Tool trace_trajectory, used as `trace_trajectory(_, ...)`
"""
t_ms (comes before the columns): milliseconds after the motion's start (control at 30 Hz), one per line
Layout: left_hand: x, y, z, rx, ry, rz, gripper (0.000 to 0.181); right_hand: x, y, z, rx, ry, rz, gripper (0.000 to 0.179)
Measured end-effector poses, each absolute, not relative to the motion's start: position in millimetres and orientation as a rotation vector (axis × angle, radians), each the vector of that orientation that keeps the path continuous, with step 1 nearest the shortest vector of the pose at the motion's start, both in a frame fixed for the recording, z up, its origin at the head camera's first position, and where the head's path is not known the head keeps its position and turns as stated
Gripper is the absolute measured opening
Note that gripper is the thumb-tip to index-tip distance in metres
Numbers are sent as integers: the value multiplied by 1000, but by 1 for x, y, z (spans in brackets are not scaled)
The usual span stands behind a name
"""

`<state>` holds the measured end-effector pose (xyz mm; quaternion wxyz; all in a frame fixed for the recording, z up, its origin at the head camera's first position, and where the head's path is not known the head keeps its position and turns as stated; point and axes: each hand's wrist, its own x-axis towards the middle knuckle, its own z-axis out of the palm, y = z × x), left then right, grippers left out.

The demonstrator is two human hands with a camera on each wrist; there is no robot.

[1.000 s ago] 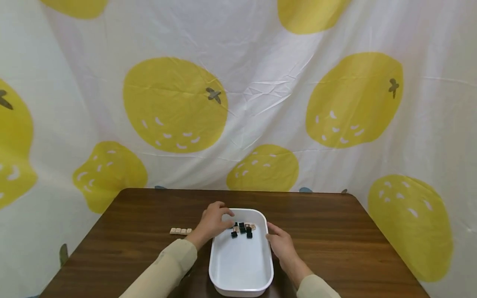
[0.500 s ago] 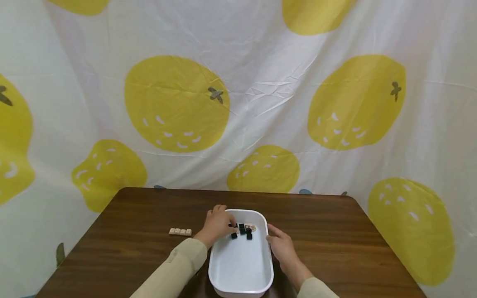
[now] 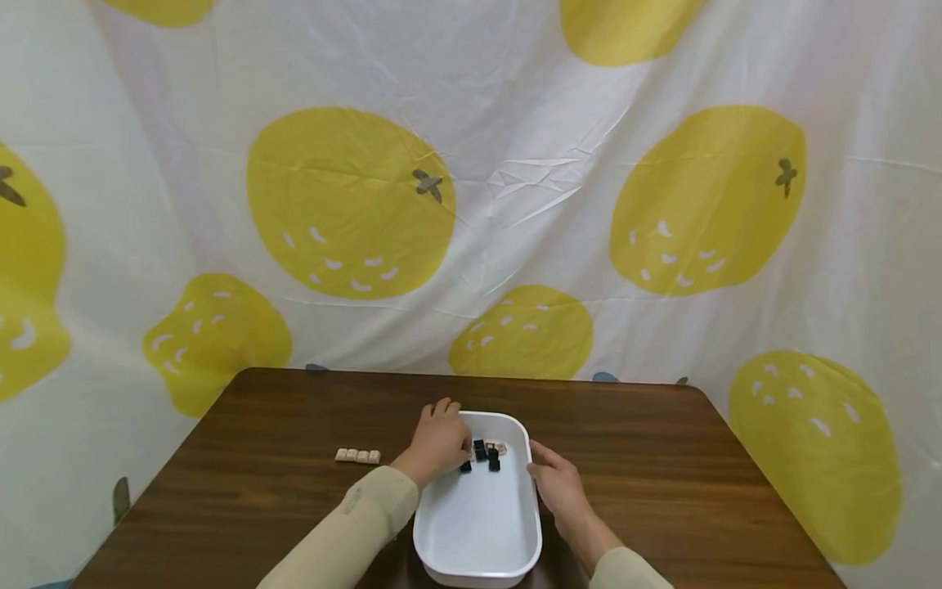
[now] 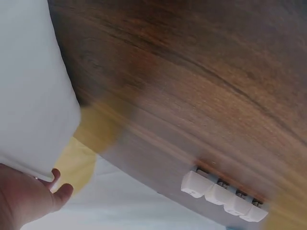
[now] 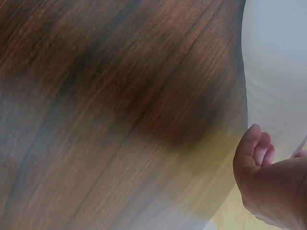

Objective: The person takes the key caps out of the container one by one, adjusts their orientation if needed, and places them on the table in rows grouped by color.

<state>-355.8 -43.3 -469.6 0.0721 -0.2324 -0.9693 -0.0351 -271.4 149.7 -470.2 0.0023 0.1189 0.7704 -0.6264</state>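
A white rectangular tray [image 3: 478, 528] stands lengthwise on the table. At its far end lie small black blocks [image 3: 494, 465] and a few flat cream-and-orange pieces [image 3: 500, 448]. My left hand [image 3: 439, 440] reaches over the left rim, its thumb and fingers down among these pieces. I cannot tell whether it pinches one, since its fingertips are hidden. My right hand [image 3: 559, 488] holds the tray's right side, thumb at the rim and fingers along the outer wall. In the right wrist view those fingers [image 5: 252, 139] lie curled against the white wall.
Left of the tray, a short row of cream keycaps [image 3: 357, 456] sits on the brown wooden table [image 3: 662, 458]. Dark parts show beneath the keycaps [image 4: 220, 194] in the left wrist view. Behind the table hangs a white cloth [image 3: 515, 229] printed with yellow fruit.
My left hand has moved right and down into the tray's far end, now covering some of the pieces. My right hand stays at the tray's right side.
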Motion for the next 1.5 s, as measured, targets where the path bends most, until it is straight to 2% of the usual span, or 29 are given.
trace_trajectory(600,-356,-35,-469,-592,-3019,23,26,-272,150,-470,374,2409,-1952,46)
trace_trajectory(1500,-357,-32,-472,-572,-3031,14,16,-270,150,-467,347,2397,-1972,46)
